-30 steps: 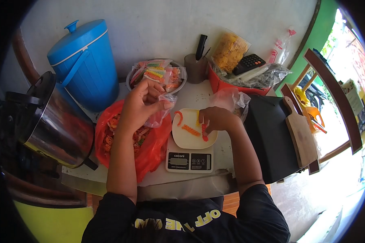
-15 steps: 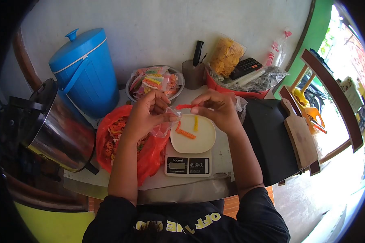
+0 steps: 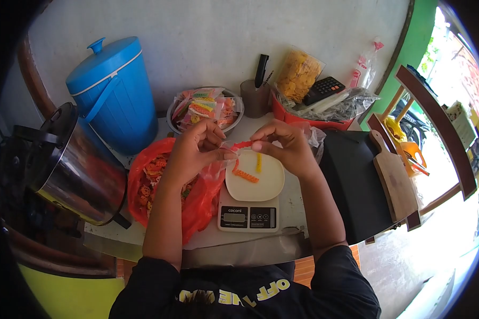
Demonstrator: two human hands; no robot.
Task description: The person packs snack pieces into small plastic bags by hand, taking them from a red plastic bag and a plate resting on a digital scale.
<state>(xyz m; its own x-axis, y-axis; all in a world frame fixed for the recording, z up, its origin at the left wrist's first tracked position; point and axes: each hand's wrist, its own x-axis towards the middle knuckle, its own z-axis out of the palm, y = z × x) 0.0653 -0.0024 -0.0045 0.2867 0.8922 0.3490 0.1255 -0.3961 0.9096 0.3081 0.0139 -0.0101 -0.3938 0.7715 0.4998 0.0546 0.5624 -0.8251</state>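
Observation:
My left hand (image 3: pixel 199 146) pinches a small clear plastic bag (image 3: pixel 214 168) at its edge, above the red bag's right side. Between the thumb and fingers of my right hand (image 3: pixel 283 146) is a red snack piece (image 3: pixel 242 144), its left end at the bag's mouth. Below both hands a cream square plate (image 3: pixel 255 189) rests on a white kitchen scale (image 3: pixel 248 218). An orange snack piece (image 3: pixel 246 176) and a yellow one (image 3: pixel 259 163) lie on the plate. Colourful snacks (image 3: pixel 150 181) fill the open red plastic bag (image 3: pixel 199 204) at the left.
Behind stand a metal bowl (image 3: pixel 171 112) of packed snacks, a grey cup (image 3: pixel 255 100) and a red basket (image 3: pixel 324 123) with a calculator. A blue cooler (image 3: pixel 117 95) and steel pot (image 3: pixel 85 175) are at left. A cutting board (image 3: pixel 396 183) leans on a black box (image 3: pixel 346 181) at right.
My right hand has lifted the red piece from the plate and brought it up beside my left hand, to the clear bag's mouth. The view has shifted slightly.

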